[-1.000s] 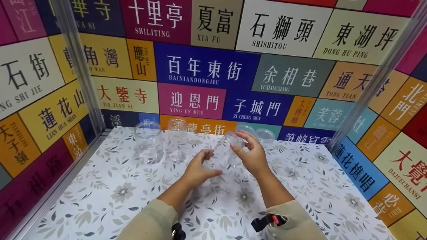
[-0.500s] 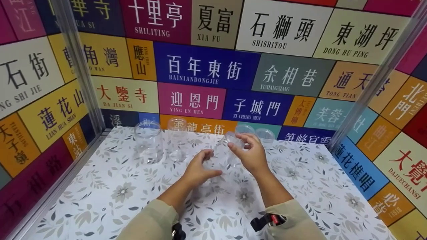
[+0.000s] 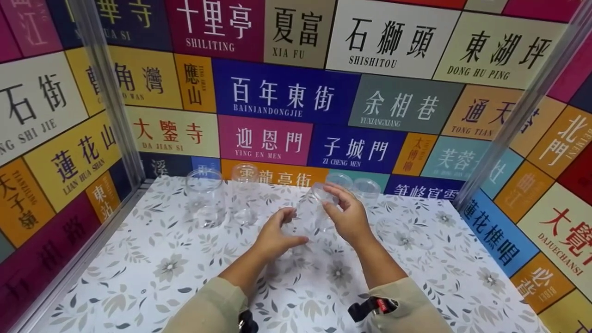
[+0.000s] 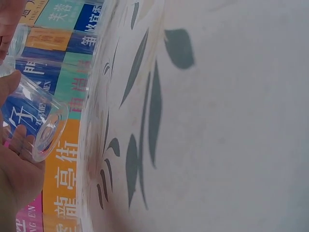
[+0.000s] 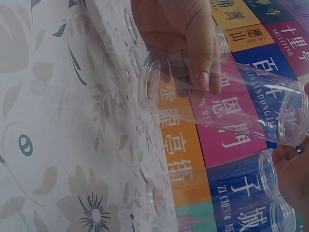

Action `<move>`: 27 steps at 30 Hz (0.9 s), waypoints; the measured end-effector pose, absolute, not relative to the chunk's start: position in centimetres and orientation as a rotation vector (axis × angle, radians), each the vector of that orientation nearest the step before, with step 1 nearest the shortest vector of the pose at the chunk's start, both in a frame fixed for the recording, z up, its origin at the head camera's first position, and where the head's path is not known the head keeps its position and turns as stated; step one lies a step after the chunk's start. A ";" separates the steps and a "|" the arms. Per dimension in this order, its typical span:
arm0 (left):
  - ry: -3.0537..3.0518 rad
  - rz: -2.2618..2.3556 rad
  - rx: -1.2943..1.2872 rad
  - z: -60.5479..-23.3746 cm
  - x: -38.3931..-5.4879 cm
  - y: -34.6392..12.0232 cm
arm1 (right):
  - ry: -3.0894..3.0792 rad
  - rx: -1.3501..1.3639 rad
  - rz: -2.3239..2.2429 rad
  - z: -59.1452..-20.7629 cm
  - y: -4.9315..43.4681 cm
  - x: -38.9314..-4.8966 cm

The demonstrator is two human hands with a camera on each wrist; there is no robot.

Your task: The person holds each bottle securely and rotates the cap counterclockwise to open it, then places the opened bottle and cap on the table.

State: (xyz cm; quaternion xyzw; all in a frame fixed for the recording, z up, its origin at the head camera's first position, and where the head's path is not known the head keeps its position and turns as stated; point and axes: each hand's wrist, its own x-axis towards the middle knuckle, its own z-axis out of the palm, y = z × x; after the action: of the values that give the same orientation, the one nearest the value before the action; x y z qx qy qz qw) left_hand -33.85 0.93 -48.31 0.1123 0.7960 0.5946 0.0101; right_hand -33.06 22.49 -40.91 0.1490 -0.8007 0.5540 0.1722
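Note:
A clear plastic jar [image 5: 244, 99] is held tilted between both hands above the table, its top leaning to the right. My left hand [image 3: 275, 236] curls its thumb and fingers round the lower part, close to the base, as the right wrist view shows. With thumb and fingers, my right hand [image 3: 349, 215] holds the jar's round top edge. In the left wrist view the jar's base [image 4: 52, 130] shows beside the left fingers. The far side of the top is hidden behind the right hand in the head view.
Behind on the left stand a wide clear jar [image 3: 205, 203] and a narrower one [image 3: 245, 199]. Two more clear jars [image 3: 366, 187] stand behind the right hand. Flat clear discs [image 3: 391, 231] lie to the right on the floral tablecloth [image 3: 171, 268]. Sign-printed walls [image 3: 286, 92] enclose the table.
My right thumb and fingers shift slightly at the jar's top edge. The left hand and the jar stay nearly in place.

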 end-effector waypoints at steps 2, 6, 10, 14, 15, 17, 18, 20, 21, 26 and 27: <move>2.479 1.863 0.353 -48.4 -33.9 0.9 | -2.265 0.439 1.596 -40.9 22.5 -33.0; 2.480 1.874 0.396 -48.5 -33.9 0.9 | -2.259 0.456 1.627 -41.0 22.4 -33.0; 2.492 1.873 0.428 -48.6 -34.0 0.9 | -2.254 0.471 1.640 -41.0 22.5 -33.1; 2.501 1.853 0.403 -48.6 -33.9 0.8 | -2.261 0.417 1.592 -40.9 22.5 -33.2; 2.503 1.849 0.397 -48.6 -33.9 0.8 | -2.267 0.391 1.569 -40.9 22.4 -33.2; 2.502 1.849 0.393 -48.5 -33.9 0.8 | -2.284 0.324 1.516 -40.9 22.4 -33.3; 2.502 1.852 0.398 -48.5 -33.8 0.8 | -2.292 0.292 1.494 -40.9 22.4 -33.3; 2.499 1.851 0.388 -48.5 -33.8 0.8 | -2.305 0.243 1.459 -40.9 22.4 -33.3; 2.498 1.852 0.383 -48.5 -33.8 0.8 | -2.309 0.227 1.451 -40.9 22.4 -33.4; 2.497 1.853 0.364 -48.5 -33.7 0.9 | -2.321 0.197 1.435 -40.9 22.5 -33.5; 2.496 1.855 0.365 -48.5 -33.7 1.0 | -2.323 0.192 1.434 -40.9 22.5 -33.5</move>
State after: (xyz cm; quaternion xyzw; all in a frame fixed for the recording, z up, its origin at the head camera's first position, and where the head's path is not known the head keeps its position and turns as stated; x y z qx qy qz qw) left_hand -33.73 0.96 -48.49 0.1166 0.7971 0.5925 0.0050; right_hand -33.50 22.51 -40.94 0.0688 -0.8314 0.5134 0.2010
